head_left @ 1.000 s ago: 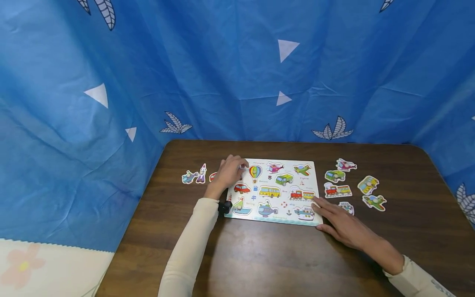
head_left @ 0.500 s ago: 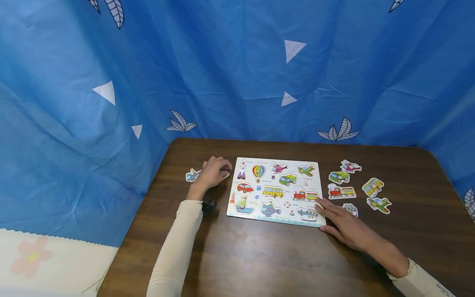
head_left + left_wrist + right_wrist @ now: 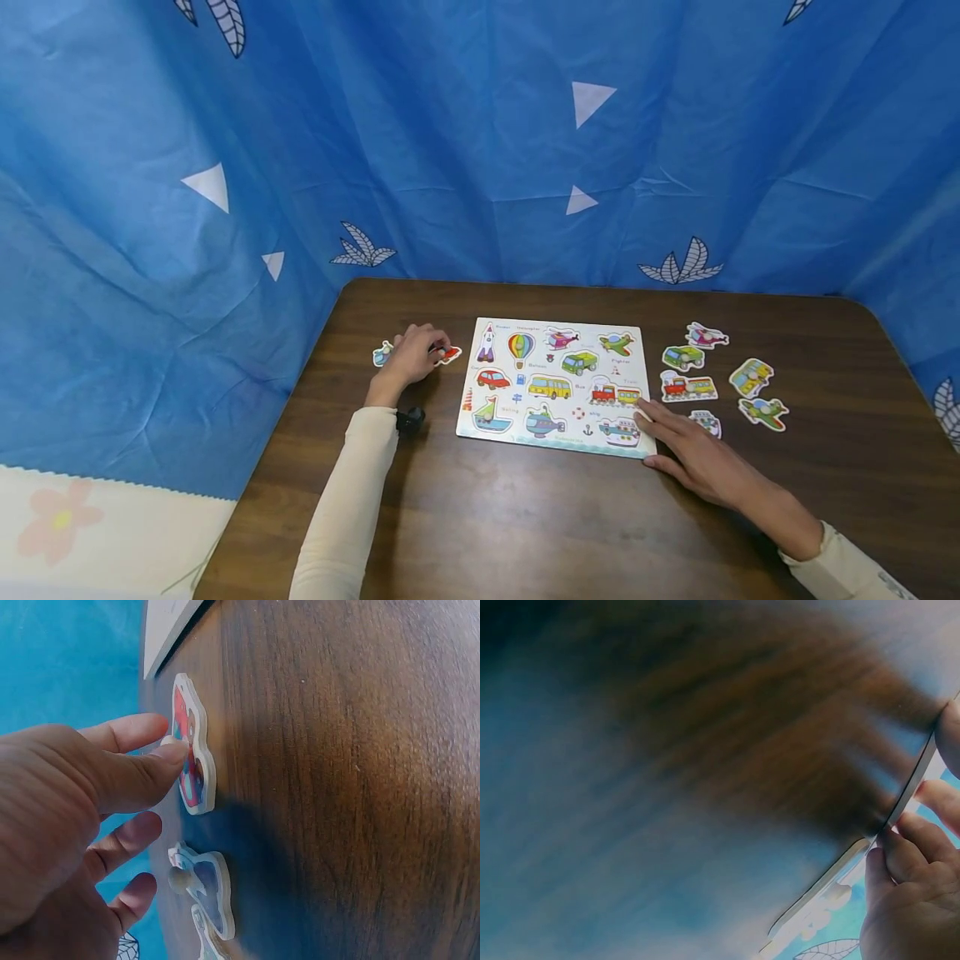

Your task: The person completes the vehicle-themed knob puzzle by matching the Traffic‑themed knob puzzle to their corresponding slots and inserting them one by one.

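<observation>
My left hand (image 3: 408, 354) is left of the white puzzle board (image 3: 588, 331), over a red car puzzle piece (image 3: 450, 356). In the left wrist view, thumb and forefinger pinch the knob of this car piece (image 3: 193, 784), which stays low at the tabletop. The other fingers are spread loosely. A purple-bottomed piece (image 3: 217, 892) with a round knob lies beside it, near a further, partly cut-off piece. My right hand (image 3: 697, 458) rests its straight fingers on the lower right edge of the board, thumb at the corner.
Right of the board lie several loose pieces: a pink helicopter (image 3: 707, 336), a green truck (image 3: 683, 358), a train (image 3: 688, 387), a ship (image 3: 706, 423), a yellow bus (image 3: 751, 377) and a green plane (image 3: 763, 412). A blue curtain (image 3: 480, 150) hangs behind the table (image 3: 540, 525).
My left hand has come off the board's upper left corner, moved left and lowered to the car piece, taking its knob. My right hand has kept its place on the board.
</observation>
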Tool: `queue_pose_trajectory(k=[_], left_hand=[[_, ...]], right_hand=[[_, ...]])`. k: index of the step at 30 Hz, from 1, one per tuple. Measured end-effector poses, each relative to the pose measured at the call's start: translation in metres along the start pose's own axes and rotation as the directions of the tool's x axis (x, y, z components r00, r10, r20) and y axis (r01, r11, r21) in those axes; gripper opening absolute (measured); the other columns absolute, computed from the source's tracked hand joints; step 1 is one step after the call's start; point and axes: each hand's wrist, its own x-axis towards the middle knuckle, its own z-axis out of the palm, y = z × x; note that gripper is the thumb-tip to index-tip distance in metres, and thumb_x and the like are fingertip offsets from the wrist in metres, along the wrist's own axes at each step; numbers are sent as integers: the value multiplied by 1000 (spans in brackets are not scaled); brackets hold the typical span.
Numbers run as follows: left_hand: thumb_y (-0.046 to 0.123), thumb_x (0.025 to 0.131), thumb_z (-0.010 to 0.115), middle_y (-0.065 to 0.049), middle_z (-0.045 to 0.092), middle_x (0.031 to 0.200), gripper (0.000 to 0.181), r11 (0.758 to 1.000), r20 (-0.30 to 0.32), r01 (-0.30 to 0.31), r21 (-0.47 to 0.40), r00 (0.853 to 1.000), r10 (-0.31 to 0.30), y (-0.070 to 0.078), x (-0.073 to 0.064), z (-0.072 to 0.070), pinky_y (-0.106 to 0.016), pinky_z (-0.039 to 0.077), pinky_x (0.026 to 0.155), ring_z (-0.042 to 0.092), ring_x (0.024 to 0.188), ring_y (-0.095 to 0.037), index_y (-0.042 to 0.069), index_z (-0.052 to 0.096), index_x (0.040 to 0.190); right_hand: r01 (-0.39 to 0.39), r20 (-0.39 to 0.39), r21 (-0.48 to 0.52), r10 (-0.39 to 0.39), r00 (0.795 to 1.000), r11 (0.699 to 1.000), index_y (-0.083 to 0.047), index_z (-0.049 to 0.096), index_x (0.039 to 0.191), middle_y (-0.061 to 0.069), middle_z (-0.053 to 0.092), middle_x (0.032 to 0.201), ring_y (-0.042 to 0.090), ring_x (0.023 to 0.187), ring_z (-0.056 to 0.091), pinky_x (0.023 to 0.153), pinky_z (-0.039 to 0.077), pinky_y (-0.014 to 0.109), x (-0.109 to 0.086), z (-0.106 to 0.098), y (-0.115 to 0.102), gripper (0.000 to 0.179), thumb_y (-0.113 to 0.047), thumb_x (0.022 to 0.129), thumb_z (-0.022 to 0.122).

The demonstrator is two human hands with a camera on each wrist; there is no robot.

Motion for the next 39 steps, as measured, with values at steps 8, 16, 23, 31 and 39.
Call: queue_pose_trajectory(k=[8, 16, 23, 31, 39], left_hand=[[8, 93, 68, -4, 64, 100, 10, 1000, -7, 1, -1, 1000, -1, -2, 0, 2, -49, 38, 86, 53, 105, -28, 14, 72, 100], [8, 94, 67, -3, 64, 97, 10, 1000, 6, 28, 12, 1000, -28, -1, 0, 2, -45, 37, 84, 53, 104, -26, 14, 72, 101], [10, 96, 67, -3, 66, 102, 11, 1000, -29, -5, 4, 1000, 5, 3, -2, 1, -47, 39, 87, 54, 107, -27, 15, 71, 104], [8, 93, 69, -1, 67, 99, 11, 995, -32, -95, -14, 995, 95, 15, -4, -4, -41, 35, 80, 54, 100, -24, 15, 72, 101], [9, 94, 69, 0, 68, 101, 12, 988, -18, -152, -17, 988, 151, 31, -5, -10, -45, 36, 86, 52, 99, -23, 16, 73, 102]], right_hand=[[11, -4, -6, -11, 1000, 1000, -6, 57, 142, 14, 47, 153, 41, 132, 51, 96, 48, 58, 0, 0, 0, 60, -32, 90, 75], [1, 6, 4, -1, 1000, 1000, -6, 56, 142, 15, 46, 154, 42, 133, 50, 96, 47, 59, 0, 0, -1, 61, -32, 91, 74], [-6, 10, 2, 6, 1000, 1000, -6, 56, 143, 15, 46, 154, 42, 134, 50, 97, 47, 59, -1, 0, -1, 61, -32, 91, 74], [3, 13, 6, -3, 1000, 1000, -5, 56, 143, 16, 46, 154, 43, 133, 51, 96, 47, 59, 0, 2, -1, 61, -32, 91, 74], [1, -3, -6, -1, 1000, 1000, -6, 57, 142, 15, 47, 154, 42, 133, 51, 97, 47, 58, 0, 1, 0, 61, -32, 90, 75]])
